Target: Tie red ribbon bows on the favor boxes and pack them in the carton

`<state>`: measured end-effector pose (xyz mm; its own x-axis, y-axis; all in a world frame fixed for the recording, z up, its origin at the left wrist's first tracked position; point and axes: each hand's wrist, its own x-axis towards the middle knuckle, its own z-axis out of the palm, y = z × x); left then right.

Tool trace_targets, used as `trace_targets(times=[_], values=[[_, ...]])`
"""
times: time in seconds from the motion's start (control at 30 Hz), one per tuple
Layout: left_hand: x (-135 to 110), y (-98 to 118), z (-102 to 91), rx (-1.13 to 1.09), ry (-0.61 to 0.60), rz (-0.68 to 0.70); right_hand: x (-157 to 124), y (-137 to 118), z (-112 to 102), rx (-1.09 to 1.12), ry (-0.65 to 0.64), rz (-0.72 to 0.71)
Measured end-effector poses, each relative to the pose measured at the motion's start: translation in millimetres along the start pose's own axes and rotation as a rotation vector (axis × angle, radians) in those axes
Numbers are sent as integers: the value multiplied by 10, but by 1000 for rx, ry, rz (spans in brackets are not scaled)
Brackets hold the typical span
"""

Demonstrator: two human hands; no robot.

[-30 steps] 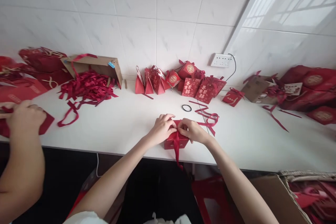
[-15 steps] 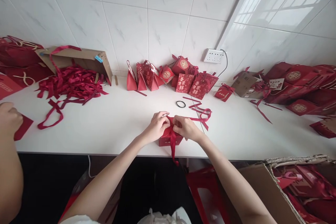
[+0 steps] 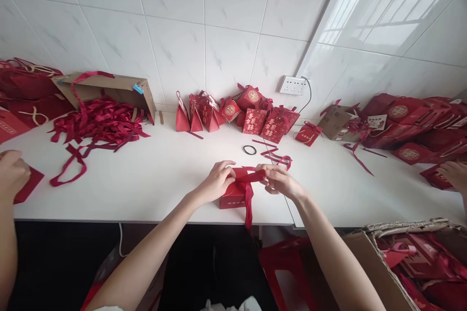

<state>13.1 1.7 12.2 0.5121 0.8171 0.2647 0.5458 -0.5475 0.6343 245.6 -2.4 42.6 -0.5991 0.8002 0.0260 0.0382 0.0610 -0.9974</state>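
Left hand (image 3: 219,181) curled at a red cardboard box (image 3: 233,199) by the white worktop's (image 3: 164,187) front edge; cannot tell whether its fingers pinch. Right hand (image 3: 280,181) angled inward, fingers pinching flat red fabric ribbon (image 3: 254,176) above the box's right side.

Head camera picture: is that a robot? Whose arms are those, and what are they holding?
No robot here! A person wears the camera on their head, so it looks forward and down at their own bare arms. The right hand holds a red ribbon above a small red box. The left hand touches the box. On the white table lie a heap of ribbons, a black ring and more red boxes. The hand at the left edge belongs to somebody else.
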Motion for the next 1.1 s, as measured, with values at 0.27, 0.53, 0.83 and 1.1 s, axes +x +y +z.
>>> trace_targets(times=[0.27,0.53,0.83,1.1], values=[[94,165,-122,150,-82,61,-113,-224,-69,425,103,-206],[48,281,-83,189,-31,219,-97,-317,37,386,256,-180],[68,268,-35,-348,269,17,-95,-304,53,437,373,-233],[125,82,-319,-706,629,-263,-130,-218,-15,410,467,-245]])
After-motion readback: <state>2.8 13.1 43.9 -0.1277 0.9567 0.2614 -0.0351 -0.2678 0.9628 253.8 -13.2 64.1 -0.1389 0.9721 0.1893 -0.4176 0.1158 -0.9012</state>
